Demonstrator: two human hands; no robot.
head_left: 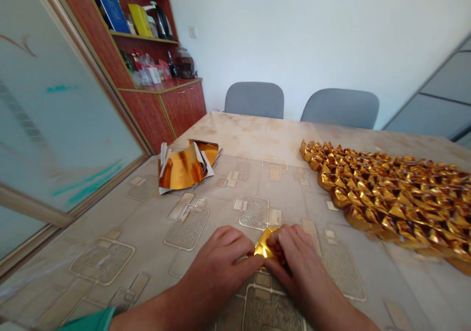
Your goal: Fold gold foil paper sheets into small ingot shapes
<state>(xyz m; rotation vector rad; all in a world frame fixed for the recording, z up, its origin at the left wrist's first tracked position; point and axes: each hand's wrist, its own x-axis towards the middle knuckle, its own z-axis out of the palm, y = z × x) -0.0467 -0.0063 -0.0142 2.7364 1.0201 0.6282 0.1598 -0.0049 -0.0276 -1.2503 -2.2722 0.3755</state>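
Observation:
A small piece of shiny gold foil paper [265, 245] is pinched between my two hands, low over the near middle of the table. My left hand [224, 257] grips its left edge with thumb and fingers closed. On the other side my right hand [294, 252] has its fingers curled over the foil and covers much of it. The folds under my fingers are hidden. To the right lies a broad mass of folded gold foil pieces [393, 198] in packed rows. A stack of gold foil sheets [182, 169] with pale edges rests at the back left.
A patterned cloth covers the table [235, 174]. Beyond its far edge stand two grey chairs, one left [253, 99] and one right [340, 108]. A red-brown cabinet [180, 108] with shelves of bottles and a kettle is at the back left, beside a frosted glass door [66, 105].

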